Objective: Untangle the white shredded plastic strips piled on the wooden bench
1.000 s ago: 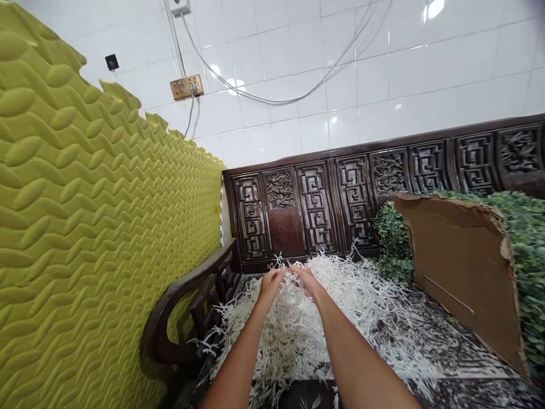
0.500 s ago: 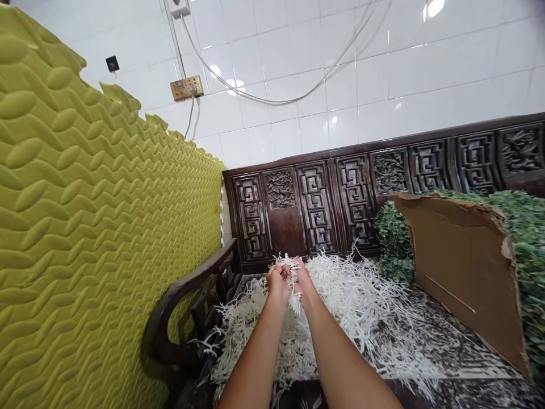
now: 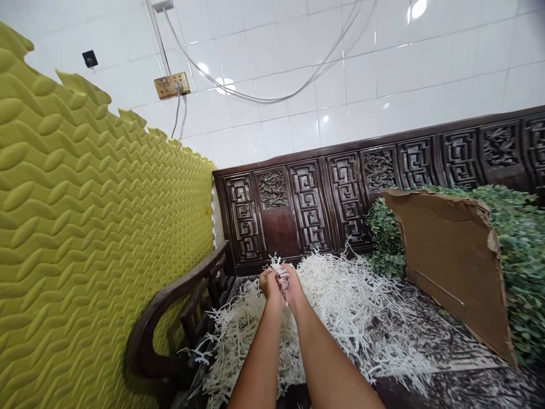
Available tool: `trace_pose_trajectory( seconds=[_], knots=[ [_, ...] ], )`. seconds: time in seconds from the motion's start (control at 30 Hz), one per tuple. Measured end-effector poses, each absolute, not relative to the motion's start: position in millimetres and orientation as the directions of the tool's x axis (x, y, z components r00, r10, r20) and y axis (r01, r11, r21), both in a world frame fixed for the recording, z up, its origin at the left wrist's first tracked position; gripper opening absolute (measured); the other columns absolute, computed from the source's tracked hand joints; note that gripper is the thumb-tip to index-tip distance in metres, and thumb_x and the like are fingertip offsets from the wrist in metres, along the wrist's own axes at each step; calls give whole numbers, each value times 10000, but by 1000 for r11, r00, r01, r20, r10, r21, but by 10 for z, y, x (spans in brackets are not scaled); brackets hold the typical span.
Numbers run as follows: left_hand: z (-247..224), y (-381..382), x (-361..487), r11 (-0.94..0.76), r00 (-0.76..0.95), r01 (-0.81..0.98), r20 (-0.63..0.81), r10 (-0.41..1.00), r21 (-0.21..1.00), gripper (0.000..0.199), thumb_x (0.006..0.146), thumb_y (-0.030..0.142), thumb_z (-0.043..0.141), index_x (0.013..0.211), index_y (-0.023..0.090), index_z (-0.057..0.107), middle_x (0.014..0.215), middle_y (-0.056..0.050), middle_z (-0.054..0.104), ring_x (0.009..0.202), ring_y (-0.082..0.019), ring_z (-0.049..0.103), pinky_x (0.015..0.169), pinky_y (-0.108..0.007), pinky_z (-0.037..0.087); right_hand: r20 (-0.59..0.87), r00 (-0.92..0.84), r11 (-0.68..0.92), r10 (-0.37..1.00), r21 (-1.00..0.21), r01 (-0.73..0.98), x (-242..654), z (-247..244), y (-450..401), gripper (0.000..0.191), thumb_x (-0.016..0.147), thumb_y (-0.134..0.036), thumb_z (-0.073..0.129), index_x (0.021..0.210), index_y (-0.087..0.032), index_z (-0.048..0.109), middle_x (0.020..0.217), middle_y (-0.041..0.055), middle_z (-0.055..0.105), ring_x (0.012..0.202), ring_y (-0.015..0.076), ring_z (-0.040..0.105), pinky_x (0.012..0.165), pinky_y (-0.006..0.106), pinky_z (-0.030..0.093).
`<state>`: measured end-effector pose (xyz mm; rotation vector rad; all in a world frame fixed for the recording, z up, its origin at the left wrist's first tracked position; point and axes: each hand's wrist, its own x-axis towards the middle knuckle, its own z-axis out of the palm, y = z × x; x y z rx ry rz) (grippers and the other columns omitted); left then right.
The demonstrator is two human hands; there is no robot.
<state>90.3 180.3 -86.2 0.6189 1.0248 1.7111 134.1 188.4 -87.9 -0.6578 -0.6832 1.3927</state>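
My left hand (image 3: 268, 286) and my right hand (image 3: 293, 288) are together over the seat, wrists nearly touching. Between them is a small bunch of white branching sprigs (image 3: 279, 271), its tips poking out above the fingers. Both hands are closed round it, though the fingers partly hide one another. Beneath and around my forearms lies a large loose heap of similar white sprigs (image 3: 340, 301), spread over a dark wooden bench.
Behind the heap stands the bench's carved backrest (image 3: 279, 230), with a curved armrest (image 3: 147, 318) at left. A yellow foam mat (image 3: 106, 227) rises upright on the left. To the right, a cardboard piece (image 3: 451, 261) leans before green artificial foliage (image 3: 525, 272). A socket (image 3: 172, 85) is on the tiled wall.
My hands have drawn closer together around the bunch, and the sprigs that hung down between the wrists no longer show there. The view has shifted slightly to the right.
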Motion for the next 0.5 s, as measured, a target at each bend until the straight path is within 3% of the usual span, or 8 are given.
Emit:
trace_pose_trajectory(
  seconds=[0.13,0.23,0.37,0.5],
  knots=[
    [-877,1757,766,-100,-391,-500,-121,913,860,187,724,225,559,899,159,566,712,11,563,503,-77,514,458,-183,355,30,4,26,1000,-796,-605,1346,-845,1806,181,898,-308,603,904,-127,597,655,-38,569,476,64,502,435,180,401],
    [-869,1748,689,-72,-382,-481,-134,915,874,201,706,292,556,851,152,561,712,-9,572,491,-85,507,455,-194,355,46,-37,17,998,-826,-563,1372,-834,1746,208,764,-281,717,886,-143,622,637,-12,621,462,100,531,409,210,385],
    [-863,1751,566,-46,-364,-394,-110,925,918,329,746,468,519,802,146,558,690,-26,566,479,-97,485,472,-224,375,72,-60,35,996,-879,-476,1411,-862,1724,283,659,-355,780,816,-148,668,667,38,682,506,154,584,464,268,443],
    [-878,1719,399,-69,-329,-209,-4,944,975,527,687,663,551,768,144,586,678,-27,563,498,-114,468,478,-235,345,108,7,104,994,-938,-331,1468,-933,1781,260,715,-367,761,792,-135,670,670,27,672,579,148,604,573,275,486]
  ],
)
